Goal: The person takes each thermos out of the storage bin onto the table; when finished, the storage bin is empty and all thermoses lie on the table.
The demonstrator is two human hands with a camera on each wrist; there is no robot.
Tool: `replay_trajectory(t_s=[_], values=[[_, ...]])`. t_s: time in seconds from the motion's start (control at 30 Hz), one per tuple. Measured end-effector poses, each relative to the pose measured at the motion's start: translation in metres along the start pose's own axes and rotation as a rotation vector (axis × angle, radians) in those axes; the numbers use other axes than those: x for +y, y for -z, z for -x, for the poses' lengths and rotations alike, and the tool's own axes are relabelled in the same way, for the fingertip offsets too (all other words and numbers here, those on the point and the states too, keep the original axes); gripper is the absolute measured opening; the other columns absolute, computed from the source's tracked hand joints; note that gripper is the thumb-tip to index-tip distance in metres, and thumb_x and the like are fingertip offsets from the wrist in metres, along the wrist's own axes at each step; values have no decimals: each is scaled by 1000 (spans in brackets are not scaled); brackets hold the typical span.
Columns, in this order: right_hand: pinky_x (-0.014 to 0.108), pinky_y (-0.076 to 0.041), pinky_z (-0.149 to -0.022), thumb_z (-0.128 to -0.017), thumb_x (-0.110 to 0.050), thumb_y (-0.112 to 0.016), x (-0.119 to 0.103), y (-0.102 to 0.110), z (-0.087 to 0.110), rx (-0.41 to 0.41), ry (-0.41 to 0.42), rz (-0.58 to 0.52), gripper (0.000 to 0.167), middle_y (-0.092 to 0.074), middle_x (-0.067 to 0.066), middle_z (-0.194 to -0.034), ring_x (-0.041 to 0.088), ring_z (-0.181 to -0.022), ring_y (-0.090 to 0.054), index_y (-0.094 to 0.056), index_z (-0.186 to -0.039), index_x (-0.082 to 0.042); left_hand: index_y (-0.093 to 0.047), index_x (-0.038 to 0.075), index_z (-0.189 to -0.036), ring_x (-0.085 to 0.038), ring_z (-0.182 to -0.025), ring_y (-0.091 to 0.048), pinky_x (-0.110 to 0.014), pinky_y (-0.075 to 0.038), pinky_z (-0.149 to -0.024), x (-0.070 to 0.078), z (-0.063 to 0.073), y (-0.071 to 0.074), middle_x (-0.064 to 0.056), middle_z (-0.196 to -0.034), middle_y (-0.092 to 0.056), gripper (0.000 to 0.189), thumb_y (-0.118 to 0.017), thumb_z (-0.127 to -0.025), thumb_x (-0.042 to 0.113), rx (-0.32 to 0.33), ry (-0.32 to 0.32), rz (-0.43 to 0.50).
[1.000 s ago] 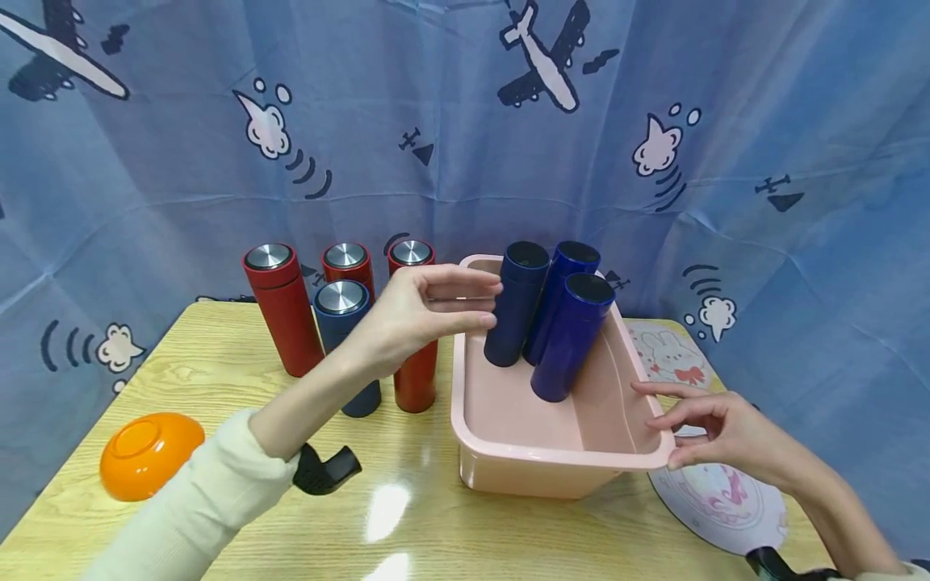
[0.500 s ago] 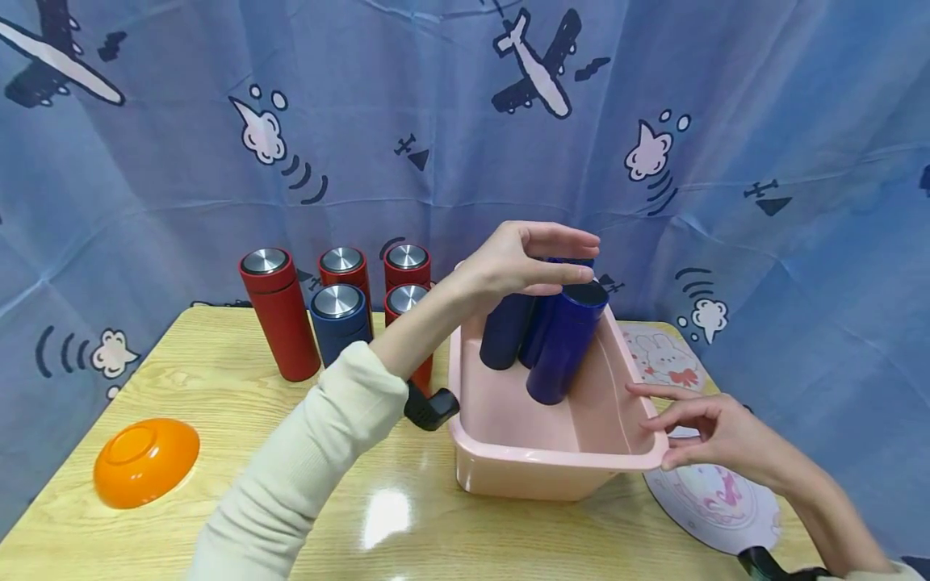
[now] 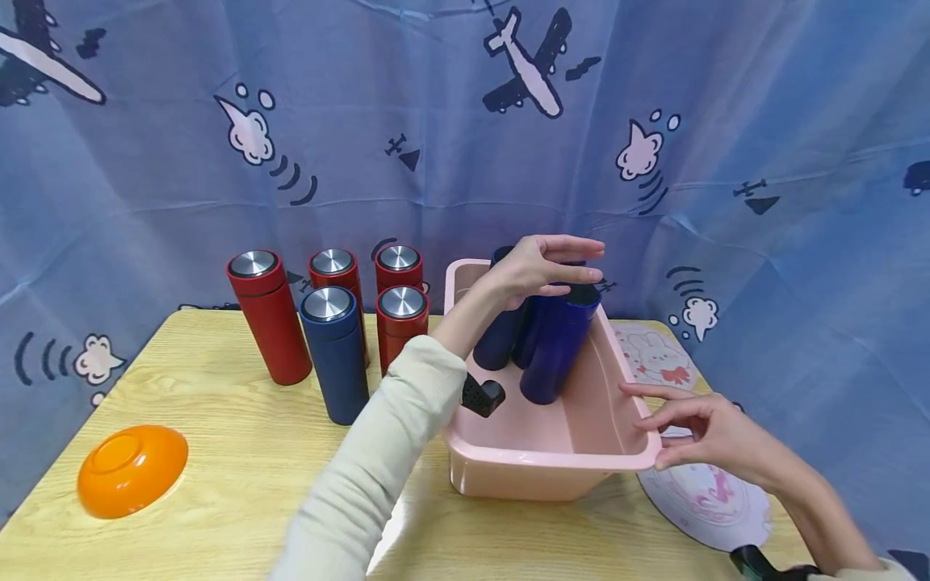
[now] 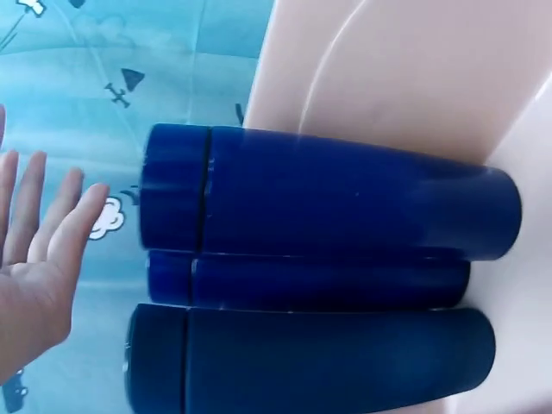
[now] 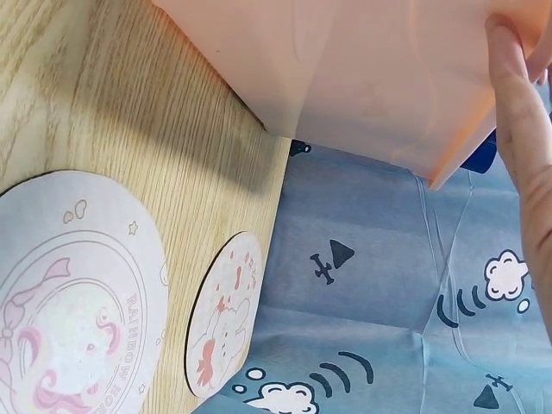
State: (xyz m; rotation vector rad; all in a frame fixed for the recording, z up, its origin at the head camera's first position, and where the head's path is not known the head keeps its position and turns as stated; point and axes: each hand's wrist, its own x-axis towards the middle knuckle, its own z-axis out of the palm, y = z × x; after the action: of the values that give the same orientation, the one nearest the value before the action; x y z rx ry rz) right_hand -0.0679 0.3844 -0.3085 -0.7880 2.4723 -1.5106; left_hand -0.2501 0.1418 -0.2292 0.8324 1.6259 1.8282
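Note:
My left hand hovers at the lid ends of three dark blue thermos flasks standing in a pink plastic bin. Its fingers are extended, and the left wrist view shows a gap between the hand and the flasks. The glossy blue flask leans toward the bin's right wall; another glossy flask is wedged beside it. A matte navy flask stands to the left, partly covered by the hand. My right hand grips the bin's right rim near its front corner, thumb outside and fingers over the edge.
Left of the bin stand several red thermos flasks and a blue one with a silver lid. An upturned orange bowl lies at left. Two printed mats, a round one and a rabbit one, lie at right. A curtain hangs behind.
My left hand has moved right, from the bin's left side to over the blue flasks, with the fingers still extended. The right hand keeps its hold on the rim.

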Motion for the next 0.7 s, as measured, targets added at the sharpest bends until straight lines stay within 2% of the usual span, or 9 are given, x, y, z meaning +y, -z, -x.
replay_trajectory(t_s=[0.1,0.23,0.33,0.5,0.7], values=[[25,-55,-80,-77,14,-69,0,0,-1,-12,-2,-42,36,-47,-4,-144,0,-128,-43,-66,-112,6,-60,9,-130,-7,-109,-61,-27,-45,-99,-6,-5,-1,-1,-127,-63,45,-69,-87,4,10,-3,-7],[27,-55,-81,-78,14,-68,1,0,0,-22,-11,-95,36,-47,-5,-145,1,-127,-45,-65,-113,7,-59,8,-131,-5,-116,-57,-20,-44,-97,-14,-12,-3,-3,-128,-62,46,-69,-87,4,-3,-57,-56],[28,-55,-80,-79,14,-67,1,0,1,-26,-15,-103,35,-46,-6,-145,1,-127,-45,-65,-113,7,-57,6,-133,-9,-122,-53,-18,-44,-96,-20,-15,-3,-4,-129,-61,49,-70,-86,2,-15,-76,-66],[29,-56,-79,-79,14,-68,0,0,1,-21,-19,-99,35,-47,-6,-144,2,-126,-47,-65,-113,8,-51,4,-137,-10,-128,-48,-18,-41,-100,-29,-17,-1,-9,-136,-55,53,-67,-87,-1,-17,-90,-43],[28,-56,-80,-78,14,-69,-1,0,0,-19,-26,-100,35,-47,-7,-144,2,-126,-47,-65,-112,8,-52,5,-137,-9,-131,-45,-21,-37,-104,-33,-17,1,-9,-138,-53,54,-69,-86,1,34,-113,-54]])
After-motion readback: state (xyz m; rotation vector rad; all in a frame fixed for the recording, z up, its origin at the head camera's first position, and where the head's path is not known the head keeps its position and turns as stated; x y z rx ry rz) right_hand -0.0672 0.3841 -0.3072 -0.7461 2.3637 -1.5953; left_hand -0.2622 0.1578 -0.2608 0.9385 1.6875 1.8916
